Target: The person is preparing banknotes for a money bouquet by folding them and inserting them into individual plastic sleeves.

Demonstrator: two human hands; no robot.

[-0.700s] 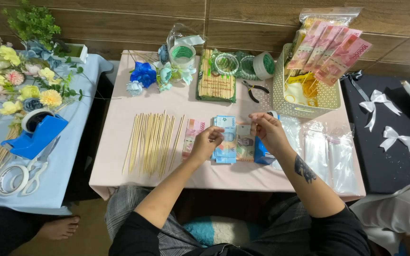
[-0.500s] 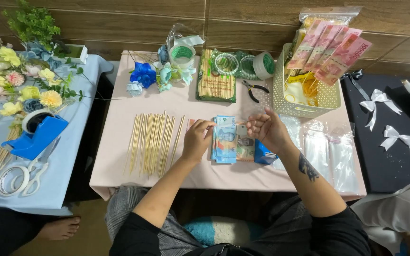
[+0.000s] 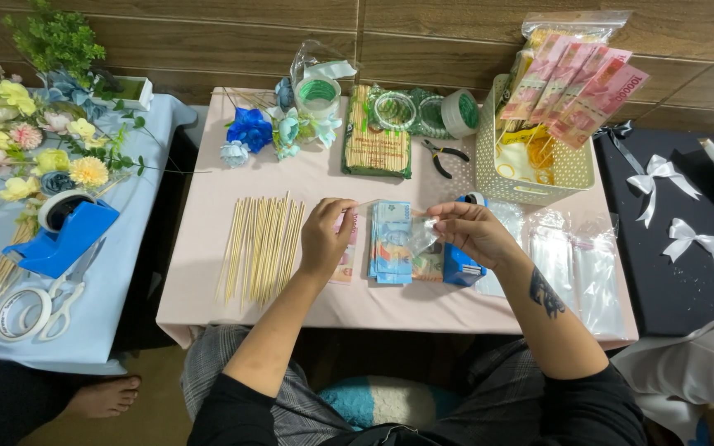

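Clear plastic sleeve [image 3: 420, 235] pinched between two hands over the pink table [image 3: 208, 272].
Left hand [image 3: 328, 239] and right hand [image 3: 474, 234] each grip one end, so it lies sideways just above the blue banknote stack [image 3: 392, 244]. Both hands are equally near.

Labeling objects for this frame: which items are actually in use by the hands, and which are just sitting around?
In use:
left hand and right hand, stretching clear tape
blue banknotes, under the tape
small blue tape dispenser

Lying about:
skewers
pliers
basket
white bows
artificial flowers
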